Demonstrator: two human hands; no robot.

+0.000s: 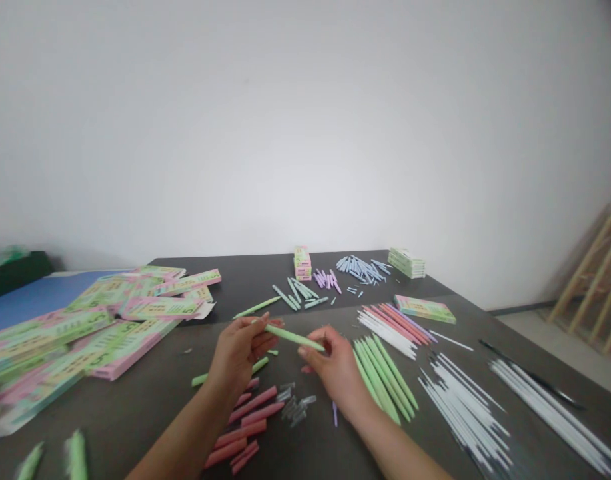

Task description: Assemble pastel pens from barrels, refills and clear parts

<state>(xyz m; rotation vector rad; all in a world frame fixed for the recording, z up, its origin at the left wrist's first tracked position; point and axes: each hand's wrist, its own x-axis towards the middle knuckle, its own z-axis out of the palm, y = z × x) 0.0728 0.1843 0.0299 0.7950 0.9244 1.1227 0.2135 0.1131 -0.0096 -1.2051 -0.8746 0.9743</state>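
A light green pen (290, 335) is held up over the table between my two hands, tilted slightly down to the right. My left hand (242, 343) is closed round its left end. The fingertips of my right hand (334, 360) pinch its right end. Beneath my hands lie pink pen barrels (259, 400), small clear plastic caps (299, 408) and a green barrel (201, 380). Beside my right hand several green pens (382, 380) lie in a row. Another green pen (258, 307) rests just beyond my left hand.
Printed cardboard boxes (135, 347) are heaped at the left. White refill sticks (465, 413) and longer white rods (550, 413) lie at the right, near red barrels (400, 323). Blue pen parts (360, 268), purple parts (328, 280) and stacked boxes (302, 263) stand at the back.
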